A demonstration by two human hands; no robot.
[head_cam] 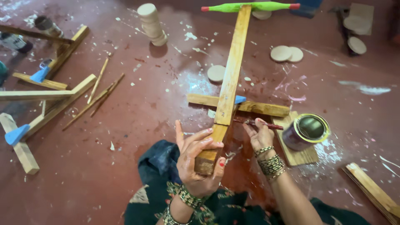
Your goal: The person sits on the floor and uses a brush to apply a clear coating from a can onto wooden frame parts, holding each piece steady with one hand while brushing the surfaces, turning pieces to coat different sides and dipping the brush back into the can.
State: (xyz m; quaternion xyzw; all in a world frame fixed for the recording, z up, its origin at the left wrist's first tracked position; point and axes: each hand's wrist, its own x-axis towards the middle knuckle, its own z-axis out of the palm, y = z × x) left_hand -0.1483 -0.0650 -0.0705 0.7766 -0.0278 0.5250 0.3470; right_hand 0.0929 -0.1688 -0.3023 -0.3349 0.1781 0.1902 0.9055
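A long wooden bar [232, 66] lies on the red floor, pointing away from me, with a green rod with red tips [250, 6] across its far end and a wooden crosspiece [262, 108] under its middle. My left hand [199, 160] grips the bar's near end, which looks darker and wet. My right hand [258, 135] holds a thin dark red paintbrush [266, 124], its tip against the bar's right side near the crosspiece. A small open paint tin [308, 131] stands on a wooden board [298, 155] just right of that hand.
Similar wooden frames with blue wedges [39, 100] lie at the left, with thin sticks [98, 93] beside them. A stack of wooden discs [152, 24] stands at the back; loose discs [286, 53] lie around. Wooden slats [375, 191] lie at the right.
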